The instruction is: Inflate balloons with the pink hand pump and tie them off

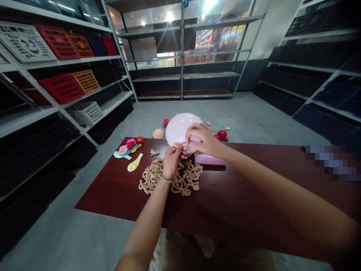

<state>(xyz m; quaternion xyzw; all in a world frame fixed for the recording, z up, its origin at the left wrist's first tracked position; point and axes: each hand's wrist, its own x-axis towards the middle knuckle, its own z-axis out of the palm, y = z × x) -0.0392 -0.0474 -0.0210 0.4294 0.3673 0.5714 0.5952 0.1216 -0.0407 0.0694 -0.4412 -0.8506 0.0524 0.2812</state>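
Note:
A large, pale pink inflated balloon [180,126] sits just beyond my hands, its neck end toward me. My left hand [171,160], with a pale green band at the wrist, is closed in a pinch at the balloon's neck. From the right, my right hand [203,139] pinches the same end of the neck. Under my hands lies a heap of beige curly, twisted pieces [187,180]. Right beside them is a pink balloon pump [208,159] with a black end, lying on its side and partly hidden.
Flat balloons [130,147] and a pale yellow one [135,162] lie on the left of the dark red table [242,195]. Small inflated balloons, one red [222,134] and one peach [158,134], show past the far edge. Shelves with crates [60,84] stand left; racks [182,75] stand behind.

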